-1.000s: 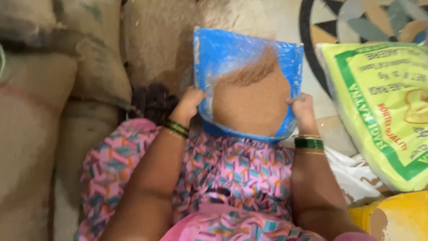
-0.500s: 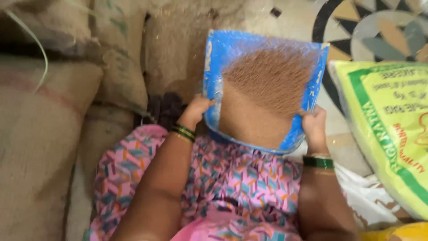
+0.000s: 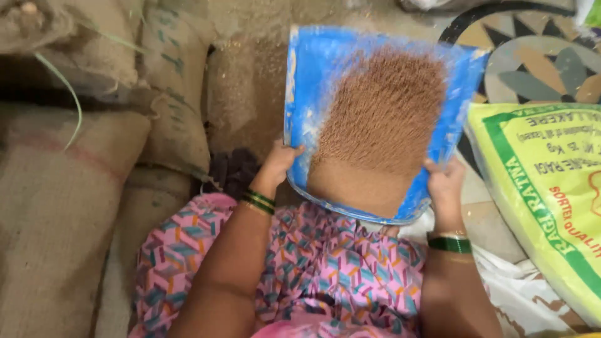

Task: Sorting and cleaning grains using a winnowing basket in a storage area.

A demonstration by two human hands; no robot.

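Both hands, left hand (image 3: 280,164) and right hand (image 3: 443,183), stay clamped on the side rims of the blue winnowing tray (image 3: 305,87), now lifted higher above the lap, its brown grain (image 3: 382,119) fanned up toward the far edge.

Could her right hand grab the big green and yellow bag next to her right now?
Probably not at once. The right hand is busy gripping the edge of the blue tray full of brown grain. The bag lies close beside it with nothing between, so letting go first would free it.
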